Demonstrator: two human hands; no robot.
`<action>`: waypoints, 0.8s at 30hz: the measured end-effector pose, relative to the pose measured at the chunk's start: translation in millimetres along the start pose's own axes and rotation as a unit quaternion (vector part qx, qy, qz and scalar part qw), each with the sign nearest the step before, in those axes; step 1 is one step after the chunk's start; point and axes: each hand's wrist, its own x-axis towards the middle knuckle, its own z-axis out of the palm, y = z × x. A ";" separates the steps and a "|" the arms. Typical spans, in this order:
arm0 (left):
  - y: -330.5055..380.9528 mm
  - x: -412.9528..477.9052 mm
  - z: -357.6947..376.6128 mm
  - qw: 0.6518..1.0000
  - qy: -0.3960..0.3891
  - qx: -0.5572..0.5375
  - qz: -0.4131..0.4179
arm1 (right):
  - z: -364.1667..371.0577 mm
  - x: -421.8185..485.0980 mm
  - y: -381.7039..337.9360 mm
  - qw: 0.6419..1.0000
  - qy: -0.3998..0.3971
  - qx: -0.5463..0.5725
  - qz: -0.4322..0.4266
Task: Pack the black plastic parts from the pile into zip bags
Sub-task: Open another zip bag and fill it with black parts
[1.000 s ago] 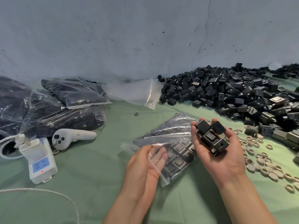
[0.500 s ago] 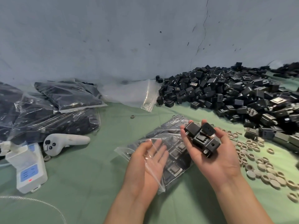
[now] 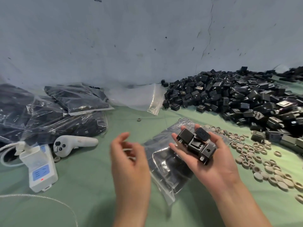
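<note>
Loading step: right hand [image 3: 216, 169], fingers flat, cradles black parts [image 3: 196, 146]; left hand [image 3: 131, 164], blurred, fingers curled at zip bag [image 3: 167, 163], grip unclear. Next: hold mouth open.

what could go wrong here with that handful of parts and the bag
The black parts lie stacked loose on the flat fingers of the right hand; a tilt could spill them among the grey rings. The left hand is blurred, so whether it holds the zip bag is unclear; with a slack mouth, parts may miss it.
</note>
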 end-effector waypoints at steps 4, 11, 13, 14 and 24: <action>6.5 -7.2 18.2 0.970 -0.198 0.090 0.108 | 3.6 -4.0 8.5 0.998 -0.022 -0.041 0.045; 0.8 -10.8 17.7 0.941 -0.267 0.178 0.106 | 3.8 -19.1 20.8 0.996 -0.026 -0.053 0.065; 1.7 -11.4 14.0 0.930 -0.292 0.203 0.096 | 0.9 -23.6 22.8 0.996 -0.016 -0.057 0.066; 2.7 -12.8 11.8 0.927 -0.298 0.207 0.092 | -0.8 -25.5 24.0 0.996 -0.011 -0.052 0.068; -4.2 4.3 -49.0 0.984 -0.064 0.070 -0.150 | -2.5 -35.7 11.6 1.000 0.005 0.002 0.015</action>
